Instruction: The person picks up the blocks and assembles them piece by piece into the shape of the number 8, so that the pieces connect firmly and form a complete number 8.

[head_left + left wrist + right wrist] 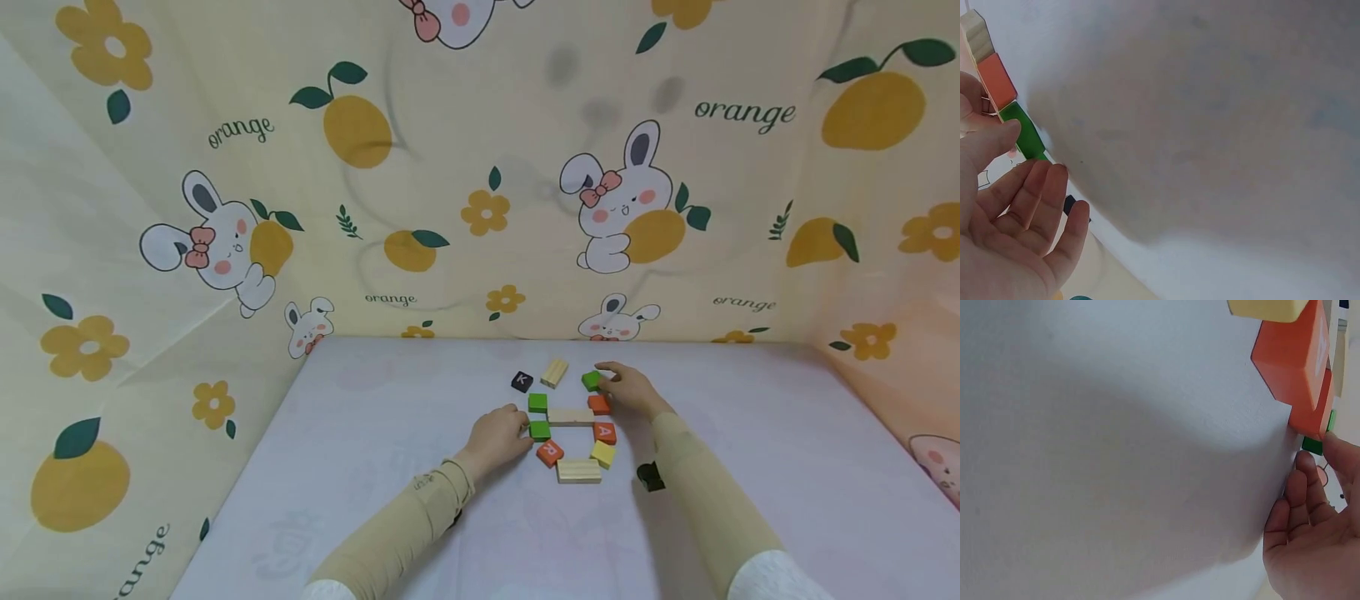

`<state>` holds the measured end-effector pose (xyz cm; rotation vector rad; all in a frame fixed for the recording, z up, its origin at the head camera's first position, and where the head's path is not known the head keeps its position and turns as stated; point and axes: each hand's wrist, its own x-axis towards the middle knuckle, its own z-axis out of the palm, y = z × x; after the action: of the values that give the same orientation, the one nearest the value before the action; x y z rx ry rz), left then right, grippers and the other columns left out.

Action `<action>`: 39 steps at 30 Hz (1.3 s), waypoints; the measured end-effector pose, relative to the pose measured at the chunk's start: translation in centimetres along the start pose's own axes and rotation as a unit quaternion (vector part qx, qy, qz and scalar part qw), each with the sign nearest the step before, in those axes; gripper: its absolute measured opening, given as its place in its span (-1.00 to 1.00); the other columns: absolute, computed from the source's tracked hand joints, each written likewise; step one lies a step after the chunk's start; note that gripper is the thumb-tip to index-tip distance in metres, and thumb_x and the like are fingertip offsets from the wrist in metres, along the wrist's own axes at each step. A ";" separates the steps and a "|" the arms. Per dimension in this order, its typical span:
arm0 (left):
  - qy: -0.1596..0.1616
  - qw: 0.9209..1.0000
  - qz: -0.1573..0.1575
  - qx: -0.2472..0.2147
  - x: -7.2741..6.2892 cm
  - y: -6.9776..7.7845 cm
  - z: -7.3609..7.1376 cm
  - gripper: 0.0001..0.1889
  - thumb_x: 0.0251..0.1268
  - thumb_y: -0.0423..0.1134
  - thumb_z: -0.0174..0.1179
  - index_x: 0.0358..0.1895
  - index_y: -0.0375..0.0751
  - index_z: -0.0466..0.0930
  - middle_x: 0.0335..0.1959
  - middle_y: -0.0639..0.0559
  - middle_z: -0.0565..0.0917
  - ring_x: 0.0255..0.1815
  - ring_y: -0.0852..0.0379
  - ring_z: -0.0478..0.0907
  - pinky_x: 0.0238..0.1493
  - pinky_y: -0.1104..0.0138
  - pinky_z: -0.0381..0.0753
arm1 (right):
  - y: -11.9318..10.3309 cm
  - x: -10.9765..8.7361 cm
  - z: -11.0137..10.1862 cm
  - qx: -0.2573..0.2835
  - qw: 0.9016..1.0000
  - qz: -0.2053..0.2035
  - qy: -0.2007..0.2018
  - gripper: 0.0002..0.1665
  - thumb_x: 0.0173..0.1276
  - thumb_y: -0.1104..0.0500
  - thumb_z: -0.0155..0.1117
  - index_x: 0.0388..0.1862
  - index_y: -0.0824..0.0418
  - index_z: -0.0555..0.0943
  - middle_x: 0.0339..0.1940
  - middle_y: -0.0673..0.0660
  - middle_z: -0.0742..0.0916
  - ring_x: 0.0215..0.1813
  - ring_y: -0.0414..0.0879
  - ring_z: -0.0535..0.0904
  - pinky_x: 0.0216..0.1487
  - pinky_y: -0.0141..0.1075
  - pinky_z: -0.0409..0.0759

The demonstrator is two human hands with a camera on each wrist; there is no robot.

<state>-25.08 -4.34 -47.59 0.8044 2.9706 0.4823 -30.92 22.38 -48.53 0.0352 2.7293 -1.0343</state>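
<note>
My left hand (498, 435) is beside the left column of blocks, its thumb and index finger about a green block (539, 431). In the left wrist view the thumb lies against that green block (1024, 132), fingertips just beyond it. Another green block (537, 403) sits behind it, and an orange block (550, 453) marked R in front. At the back right, my right hand (632, 389) holds a green block (591, 381) between thumb and finger. In front of it are an orange block (599, 405), an orange A block (604, 432) and a yellow block (602, 454).
A wooden plank (571, 417) bridges the two columns across the middle. Another wooden piece (578, 472) lies at the front. Behind the arrangement are a black K block (522, 382) and a tilted wooden piece (554, 373). A patterned cloth (480, 275) rises behind the white table (360, 400).
</note>
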 end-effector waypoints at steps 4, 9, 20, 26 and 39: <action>-0.001 1.000 0.004 0.002 0.2 -0.1 0.1 -0.72 0.11 -0.11 0.27 -0.16 -0.18 0.67 -0.42 0.08 0.59 -0.54 0.29 0.39 -0.55 0.47 0.37 | 0.1 0.2 -0.1 0.006 1.000 0.008 -0.011 -0.46 0.39 0.08 -0.02 0.32 0.22 0.34 0.18 0.43 0.50 0.12 0.22 0.44 0.13 0.10 0.40; 0.000 1.000 0.009 0.010 0.4 -0.3 0.1 -0.71 0.11 -0.09 0.27 -0.16 -0.18 0.67 -0.42 0.08 0.59 -0.53 0.29 0.39 -0.55 0.48 0.37 | -0.2 0.3 -0.2 0.014 1.000 0.011 -0.025 -0.45 0.37 0.11 -0.01 0.33 0.20 0.34 0.27 0.40 0.44 0.21 0.24 0.35 0.27 0.19 0.24; 0.000 1.000 0.013 0.015 0.5 -0.3 0.1 -0.72 0.10 -0.10 0.27 -0.17 -0.17 0.67 -0.45 0.10 0.58 -0.54 0.30 0.38 -0.55 0.49 0.35 | -0.4 0.3 -0.1 0.018 0.999 0.017 -0.048 -0.45 0.40 0.14 -0.09 0.37 0.19 0.29 0.39 0.40 0.31 0.28 0.27 0.23 0.35 0.26 0.03; 0.002 1.000 0.010 0.017 0.6 -0.3 0.2 -0.73 0.10 -0.09 0.27 -0.18 -0.15 0.68 -0.47 0.12 0.56 -0.55 0.31 0.37 -0.56 0.49 0.34 | -0.5 0.3 0.0 0.024 0.998 0.025 -0.055 -0.45 0.42 0.14 -0.11 0.38 0.16 0.28 0.40 0.39 0.28 0.30 0.27 0.21 0.36 0.27 0.02; -0.013 1.000 0.002 0.006 0.6 -0.5 0.0 -0.70 0.10 -0.08 0.28 -0.15 -0.18 0.66 -0.38 0.06 0.61 -0.48 0.26 0.48 -0.49 0.47 0.42 | -0.1 0.5 0.3 0.032 0.997 0.021 -0.060 -0.45 0.42 0.11 -0.09 0.38 0.12 0.28 0.42 0.39 0.27 0.36 0.29 0.18 0.36 0.27 0.00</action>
<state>-25.87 -4.48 -47.69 0.8101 2.9520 0.4510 -31.40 22.07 -48.79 0.0399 2.5763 -1.0760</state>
